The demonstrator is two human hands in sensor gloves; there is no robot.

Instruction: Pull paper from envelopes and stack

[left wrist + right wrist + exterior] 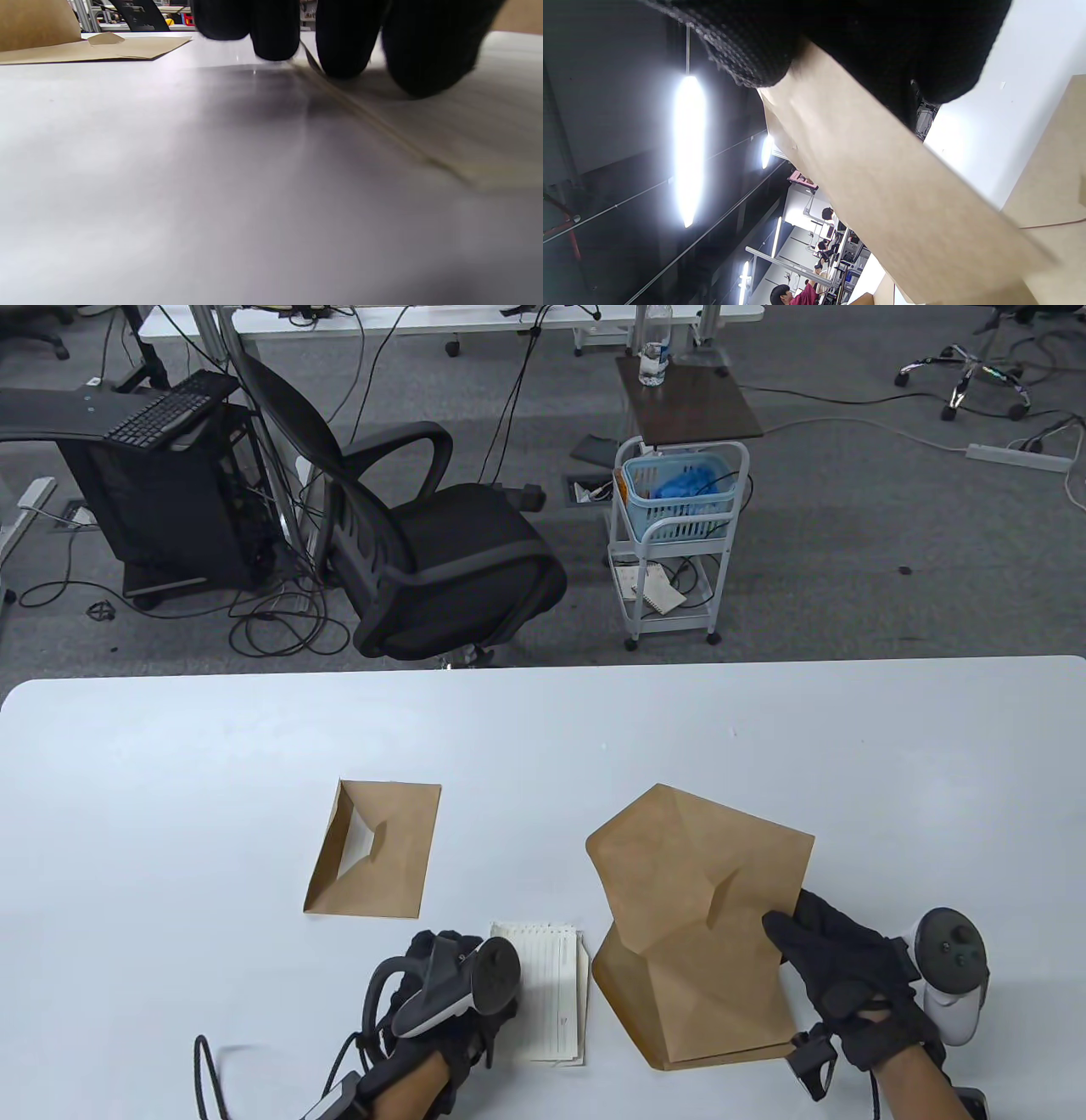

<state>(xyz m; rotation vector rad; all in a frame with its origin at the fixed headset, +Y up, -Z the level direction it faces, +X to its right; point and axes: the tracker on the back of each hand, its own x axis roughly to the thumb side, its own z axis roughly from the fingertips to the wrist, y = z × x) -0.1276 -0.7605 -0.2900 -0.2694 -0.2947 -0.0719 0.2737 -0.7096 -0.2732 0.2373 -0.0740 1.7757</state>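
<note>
My right hand (836, 976) grips the right edge of a large brown envelope (696, 933) and holds it tilted up off the white table (212, 780), flap open toward the far side; it also shows in the right wrist view (882, 186). My left hand (450, 984) rests its fingertips (343, 46) on the left edge of a small stack of lined white paper (551, 984), which lies flat near the table's front edge. A second brown envelope (377, 850) lies flat with its flap open, left of center, apart from both hands.
Beyond the far table edge stand a black office chair (441, 551) and a white cart with a blue basket (679, 500). The flat envelope (97, 46) shows beyond my left fingers in the left wrist view.
</note>
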